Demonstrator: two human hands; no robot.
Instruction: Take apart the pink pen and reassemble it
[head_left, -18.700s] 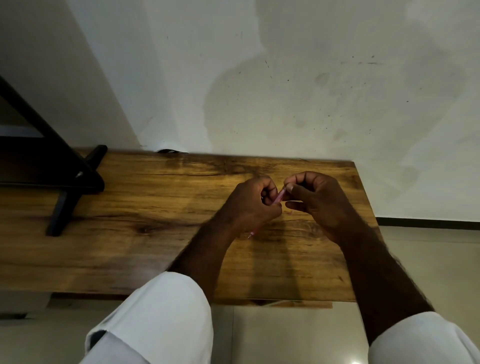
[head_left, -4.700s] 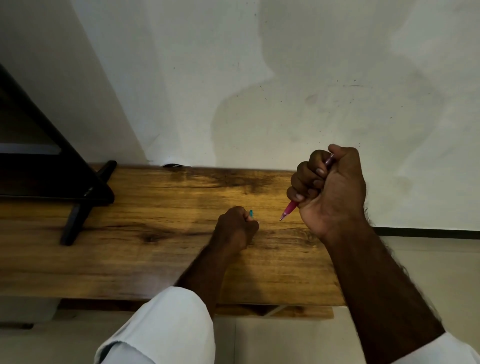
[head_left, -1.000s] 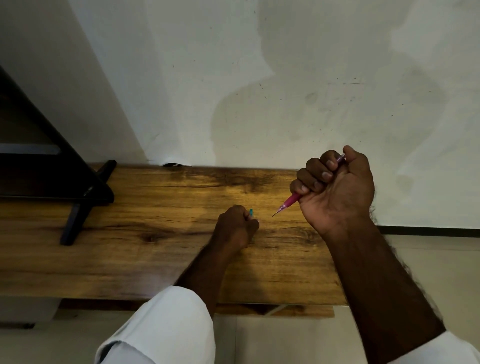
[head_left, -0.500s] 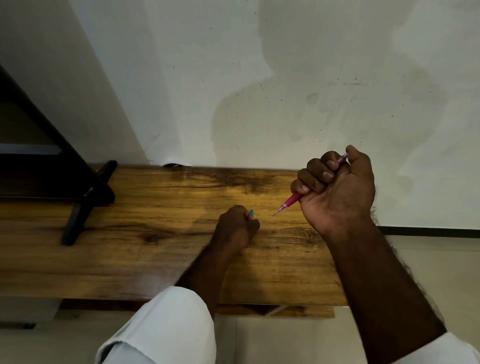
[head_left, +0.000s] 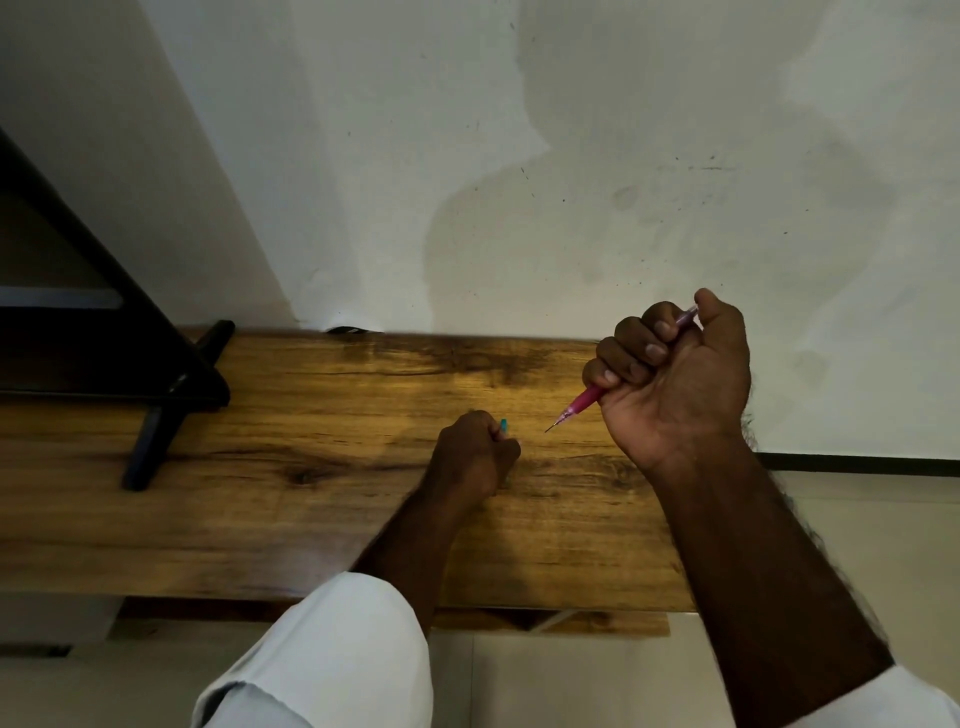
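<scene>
My right hand (head_left: 675, 379) is raised above the wooden table (head_left: 311, 519), closed in a fist around the pink pen (head_left: 582, 402). The pen's pointed tip juts out down and to the left, and its back end shows by my thumb. My left hand (head_left: 475, 457) rests on the table as a fist, gripping a small teal piece (head_left: 503, 426) that pokes out at the top; what the piece is cannot be made out. The pen tip and the teal piece are a short gap apart.
A black stand (head_left: 156, 410) with angled legs sits on the table's far left. A white stained wall (head_left: 519, 182) rises right behind the table. The table's right edge ends near my right forearm, with tiled floor (head_left: 571, 675) below.
Almost nothing has moved over the last second. Earlier, both hands held the pen together over the table; since then the right hand lifted away with the pink pen.
</scene>
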